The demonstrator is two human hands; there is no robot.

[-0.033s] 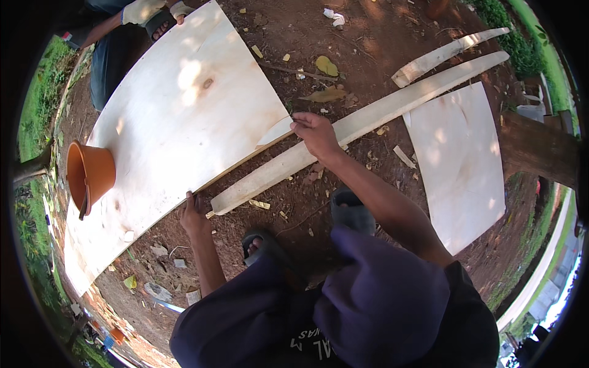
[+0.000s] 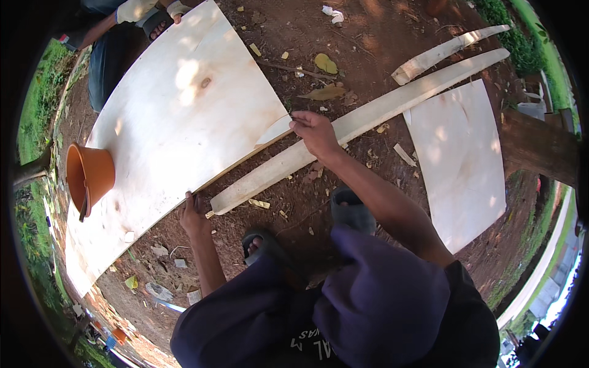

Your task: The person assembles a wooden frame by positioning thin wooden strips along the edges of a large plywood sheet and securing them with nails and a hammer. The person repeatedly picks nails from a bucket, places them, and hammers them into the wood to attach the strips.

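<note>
Two hands worked one veneer sheet (image 2: 178, 122) on the dirt: the right hand (image 2: 314, 132) had its fingers pinched shut on the sheet's torn corner, the left hand (image 2: 193, 216) closed on its near edge. A long strip (image 2: 368, 116) lay just beyond the right fingers. Seemingly mid-trimming; parting the edge needs a steady pull. An orange bucket (image 2: 89, 175) sat farther left.

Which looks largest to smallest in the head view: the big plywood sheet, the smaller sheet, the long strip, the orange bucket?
1. Big plywood sheet
2. Smaller sheet
3. Long strip
4. Orange bucket

The fisheye makes the middle two unsure.
</note>
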